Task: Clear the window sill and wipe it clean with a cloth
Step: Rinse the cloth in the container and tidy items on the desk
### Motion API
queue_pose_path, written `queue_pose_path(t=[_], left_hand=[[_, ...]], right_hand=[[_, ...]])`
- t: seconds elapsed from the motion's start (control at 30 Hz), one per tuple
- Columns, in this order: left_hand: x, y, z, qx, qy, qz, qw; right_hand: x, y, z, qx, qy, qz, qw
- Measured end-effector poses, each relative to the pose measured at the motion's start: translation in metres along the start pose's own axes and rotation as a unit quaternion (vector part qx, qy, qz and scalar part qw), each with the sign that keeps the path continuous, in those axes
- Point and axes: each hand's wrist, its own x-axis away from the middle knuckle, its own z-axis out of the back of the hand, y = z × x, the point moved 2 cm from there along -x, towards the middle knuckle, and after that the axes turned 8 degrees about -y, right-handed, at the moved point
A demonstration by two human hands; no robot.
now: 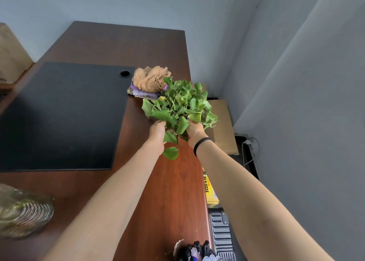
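From the head camera, both bare arms reach forward over the brown tabletop. The left hand and right hand close in on a leafy green plant from either side, low at its base. The fingers of both hands curve inward round the stems and hold the plant between them. Their tips are buried under the leaves, and whatever the plant grows in is hidden too. One leaf hangs down between the wrists. Whether the plant rests on the tabletop or is held above it cannot be told.

Just beyond the plant, touching its far leaves in this view, a crumpled tan cloth lies on top of a folded purple cloth. Both sit at the edge of a black mat. A black band circles the right wrist. A ribbed glass vase stands near the left edge, blurred. A cardboard box sits below the tabletop's right side.
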Motion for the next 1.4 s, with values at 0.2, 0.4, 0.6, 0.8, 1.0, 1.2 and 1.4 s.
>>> queue_pose_path(t=[0.2,0.4,0.6,0.8,1.0,1.2,1.4], left_hand=[[-0.003,0.001,0.001,-0.072,0.011,-0.014,0.997],[0.012,0.002,0.009,-0.127,0.080,-0.029,0.988],[0.056,0.005,0.018,-0.095,0.175,-0.071,0.977],[0.118,-0.003,0.021,-0.098,0.157,-0.006,0.983],[0.192,-0.029,0.037,-0.157,0.094,0.058,0.981],[0.274,-0.054,0.086,-0.216,0.114,0.077,0.967],[0.355,-0.071,0.140,-0.261,0.210,0.075,0.939]], right_hand=[[0.001,-0.007,0.007,0.082,-0.003,0.011,0.997],[0.020,-0.014,0.013,0.168,0.106,-0.007,0.980],[0.064,-0.008,0.017,0.127,0.114,0.021,0.985],[0.111,0.005,0.015,0.167,0.067,0.040,0.983],[0.162,0.043,0.005,0.075,-0.128,0.045,0.988],[0.249,0.073,-0.007,0.392,-0.199,0.040,0.897],[0.298,0.146,-0.019,0.347,-0.311,-0.099,0.879]])
